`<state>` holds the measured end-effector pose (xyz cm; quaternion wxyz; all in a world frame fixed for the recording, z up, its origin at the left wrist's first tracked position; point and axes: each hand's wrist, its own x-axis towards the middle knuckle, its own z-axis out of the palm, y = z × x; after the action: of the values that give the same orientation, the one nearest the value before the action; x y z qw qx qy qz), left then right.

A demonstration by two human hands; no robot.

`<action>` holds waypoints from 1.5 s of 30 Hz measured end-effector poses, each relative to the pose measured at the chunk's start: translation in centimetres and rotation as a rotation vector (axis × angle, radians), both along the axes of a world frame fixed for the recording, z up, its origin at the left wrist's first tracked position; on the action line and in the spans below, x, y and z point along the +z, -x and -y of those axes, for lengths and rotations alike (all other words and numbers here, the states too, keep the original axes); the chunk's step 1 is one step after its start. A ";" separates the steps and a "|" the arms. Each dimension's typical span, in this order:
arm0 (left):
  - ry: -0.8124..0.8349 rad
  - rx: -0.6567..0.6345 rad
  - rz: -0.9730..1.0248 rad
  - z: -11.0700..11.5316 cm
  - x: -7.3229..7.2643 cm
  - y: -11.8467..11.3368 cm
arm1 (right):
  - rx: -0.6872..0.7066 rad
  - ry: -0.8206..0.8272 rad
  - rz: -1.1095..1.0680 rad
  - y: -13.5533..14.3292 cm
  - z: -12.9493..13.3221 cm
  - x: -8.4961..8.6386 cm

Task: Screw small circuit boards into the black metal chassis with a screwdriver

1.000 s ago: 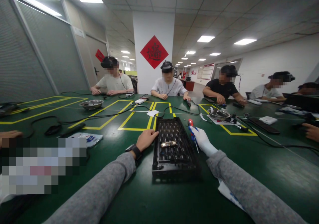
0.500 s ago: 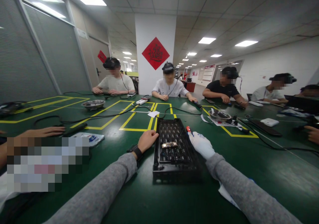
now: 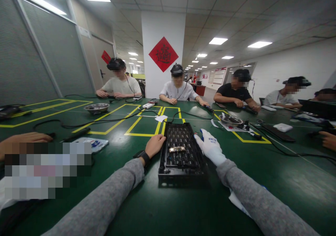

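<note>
A shallow black case lies lengthwise before me, its inside patterned with rows of small slots or bumps. Across its middle rests a small gold-and-silver metal piece. My bare left hand, with a dark band on the wrist, is closed against the case's left edge, fingertips partly hidden. Beside the right edge is my right hand in a white glove with blue print; its thumb and fingers are apart. A tiny red spot shows by the thumb, too small to name.
Metal bowls stand farther off on the green table. Black cables cross it, with a white paper scrap beyond the case. A printed packet and a neighbour's hand are at left. Several people sit around.
My right hand has spread its fingers, and the red-ended tool seen at its thumb is now almost out of sight. The case appears slightly higher and farther left in view; my left hand stays at its edge.
</note>
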<state>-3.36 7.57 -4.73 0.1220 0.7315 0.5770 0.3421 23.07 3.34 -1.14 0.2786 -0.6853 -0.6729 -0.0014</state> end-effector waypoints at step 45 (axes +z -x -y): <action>-0.108 -0.430 0.138 2.7 2.2 -1.0 | 0.514 -0.070 -0.034 3.4 0.0 -0.5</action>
<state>-2.34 4.86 -2.52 0.1920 0.8179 0.3792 0.3879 19.68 3.29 -1.61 0.3047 -0.4817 -0.8197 0.0577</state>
